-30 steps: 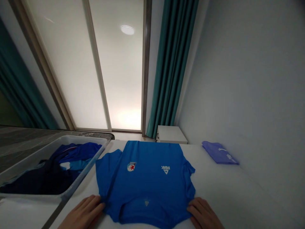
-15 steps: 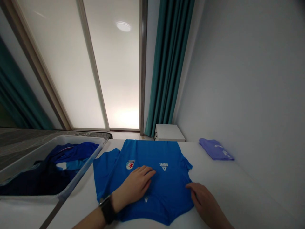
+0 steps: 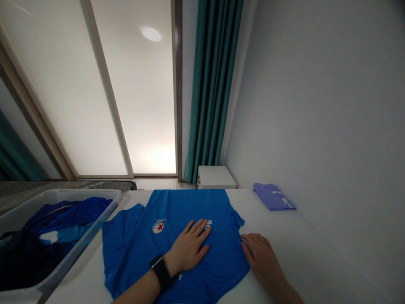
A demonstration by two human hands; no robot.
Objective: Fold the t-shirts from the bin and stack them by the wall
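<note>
A blue T-shirt (image 3: 202,207) lies spread on a white table, with a red-and-white badge and white logos on its chest. My left hand (image 3: 192,247), a dark watch on its wrist, rests flat on the shirt with fingers spread, partly covering the white lettering. At the shirt's right edge, my right hand (image 3: 261,255) has its thumb and forefinger close together on the fabric. Its fingertips are partly hidden. Some creases run across the lower part of the shirt.
A clear plastic bin (image 3: 85,236) with dark and blue clothes (image 3: 60,219) stands at the left. Toward the back right, a folded purple garment (image 3: 272,197) lies on the white table (image 3: 303,249) near the wall. Beyond the table are a white cabinet (image 3: 217,177) and a teal curtain (image 3: 210,97).
My left hand has moved across the shirt onto the white lettering and flattened, its fingers spreading. My right hand stays at the right edge. The whole view has shifted slightly to the right.
</note>
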